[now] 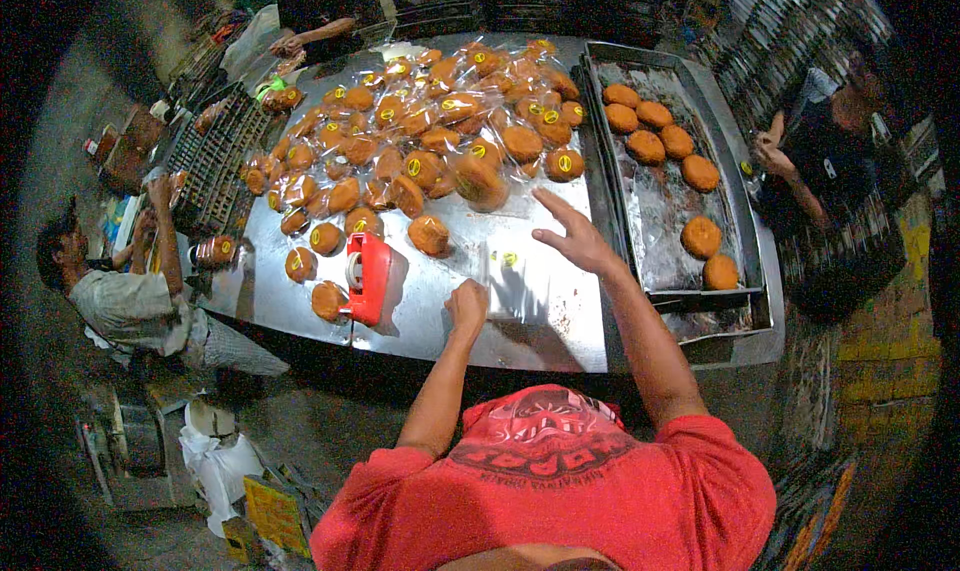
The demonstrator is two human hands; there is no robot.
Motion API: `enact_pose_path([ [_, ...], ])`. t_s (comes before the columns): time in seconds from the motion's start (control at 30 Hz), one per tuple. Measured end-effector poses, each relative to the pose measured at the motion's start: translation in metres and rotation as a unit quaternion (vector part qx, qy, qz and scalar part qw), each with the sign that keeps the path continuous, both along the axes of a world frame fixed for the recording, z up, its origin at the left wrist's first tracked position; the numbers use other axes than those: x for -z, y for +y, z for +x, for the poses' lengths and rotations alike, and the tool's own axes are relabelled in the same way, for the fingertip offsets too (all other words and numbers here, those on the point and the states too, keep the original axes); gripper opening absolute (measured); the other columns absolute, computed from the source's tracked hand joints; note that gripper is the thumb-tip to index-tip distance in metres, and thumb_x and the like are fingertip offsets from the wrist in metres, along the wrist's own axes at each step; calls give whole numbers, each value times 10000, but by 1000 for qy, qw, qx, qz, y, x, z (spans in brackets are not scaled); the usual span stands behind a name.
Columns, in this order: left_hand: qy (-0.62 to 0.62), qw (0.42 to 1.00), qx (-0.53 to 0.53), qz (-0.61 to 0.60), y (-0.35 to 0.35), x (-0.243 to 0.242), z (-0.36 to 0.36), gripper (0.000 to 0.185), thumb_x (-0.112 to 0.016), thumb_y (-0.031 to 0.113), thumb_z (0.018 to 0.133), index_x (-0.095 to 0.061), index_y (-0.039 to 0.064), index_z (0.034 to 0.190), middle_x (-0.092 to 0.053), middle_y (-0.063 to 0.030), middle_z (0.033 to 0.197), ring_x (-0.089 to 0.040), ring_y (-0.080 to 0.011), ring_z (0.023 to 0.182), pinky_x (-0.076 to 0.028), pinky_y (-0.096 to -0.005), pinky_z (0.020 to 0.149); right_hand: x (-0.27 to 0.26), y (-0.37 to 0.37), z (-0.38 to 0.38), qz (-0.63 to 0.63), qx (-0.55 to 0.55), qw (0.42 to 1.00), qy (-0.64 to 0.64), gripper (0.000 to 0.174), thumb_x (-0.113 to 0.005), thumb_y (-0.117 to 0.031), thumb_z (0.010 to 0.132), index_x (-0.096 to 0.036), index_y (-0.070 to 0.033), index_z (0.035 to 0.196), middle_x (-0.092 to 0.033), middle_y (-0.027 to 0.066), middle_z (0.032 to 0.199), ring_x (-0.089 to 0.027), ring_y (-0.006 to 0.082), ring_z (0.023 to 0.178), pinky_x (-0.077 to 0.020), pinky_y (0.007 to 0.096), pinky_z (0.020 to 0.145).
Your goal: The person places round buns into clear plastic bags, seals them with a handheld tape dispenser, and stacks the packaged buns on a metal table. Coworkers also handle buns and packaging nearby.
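Observation:
My right hand [576, 235] is raised over the metal table [420, 338], fingers spread and holding nothing, just right of a blurred bun [480, 182]. My left hand [468, 307] is curled by the left edge of a stack of clear plastic bags [517, 286] bearing yellow stickers; whether it pinches something is hidden. A red tape dispenser [369, 280] stands to its left, and a round brown bun [428, 235] lies above it. Beyond spreads a heap of buns in clear bags [405, 120], many with yellow stickers.
A metal tray [667, 218] with several unwrapped buns [700, 173] lies at the right. A person [135, 301] works at the left near a slatted crate [214, 158]; another person [322, 23] is at the far left corner, and a third [825, 151] beyond the tray.

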State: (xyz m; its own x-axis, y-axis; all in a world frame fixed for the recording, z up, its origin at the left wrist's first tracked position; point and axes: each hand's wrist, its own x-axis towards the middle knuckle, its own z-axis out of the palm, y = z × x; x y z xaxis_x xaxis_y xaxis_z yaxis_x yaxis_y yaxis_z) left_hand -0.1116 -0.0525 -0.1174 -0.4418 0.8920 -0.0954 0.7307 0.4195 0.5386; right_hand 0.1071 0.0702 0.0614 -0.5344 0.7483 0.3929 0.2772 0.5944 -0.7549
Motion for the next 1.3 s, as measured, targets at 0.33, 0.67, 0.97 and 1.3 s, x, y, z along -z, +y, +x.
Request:
enact_pose_path([
  [0.33, -70, 973, -60, 212, 10, 4, -39, 310, -463, 297, 973, -618, 56, 854, -619, -82, 707, -572, -261, 598, -430, -357, 529, 56, 57, 220, 26, 462, 855, -235, 339, -599, -265, 893, -649, -30, 1133, -676, 206, 1041, -646, 333, 1008, -498, 410, 869],
  [0.67, -649, 741, -82, 148, 68, -71, 48, 250, -562, 288, 965, -540, 39, 963, -593, -68, 774, -558, -177, 615, -471, -313, 576, 87, 89, 292, -84, 446, 814, -362, 441, -690, -408, 779, -661, -31, 1007, -667, 234, 1001, -646, 404, 946, -520, 469, 797],
  [0.97, -767, 613, -99, 161, 71, -58, 66, 148, -607, 195, 937, -535, 115, 1038, -621, -53, 973, -614, -235, 840, -486, -360, 691, 78, 56, 229, -142, 351, 916, -128, 397, -790, -216, 727, -566, -22, 991, -625, 148, 920, -631, 247, 753, -510, 369, 623],
  [1.3, -707, 675, -180, 114, 56, -84, 115, 431, -497, 481, 949, -588, 107, 1142, -604, -35, 1149, -556, -200, 1068, -460, -395, 736, 67, -38, 74, -273, 148, 948, 65, 435, -713, -116, 825, -581, -4, 1224, -660, 108, 1049, -655, 169, 788, -551, 268, 575],
])
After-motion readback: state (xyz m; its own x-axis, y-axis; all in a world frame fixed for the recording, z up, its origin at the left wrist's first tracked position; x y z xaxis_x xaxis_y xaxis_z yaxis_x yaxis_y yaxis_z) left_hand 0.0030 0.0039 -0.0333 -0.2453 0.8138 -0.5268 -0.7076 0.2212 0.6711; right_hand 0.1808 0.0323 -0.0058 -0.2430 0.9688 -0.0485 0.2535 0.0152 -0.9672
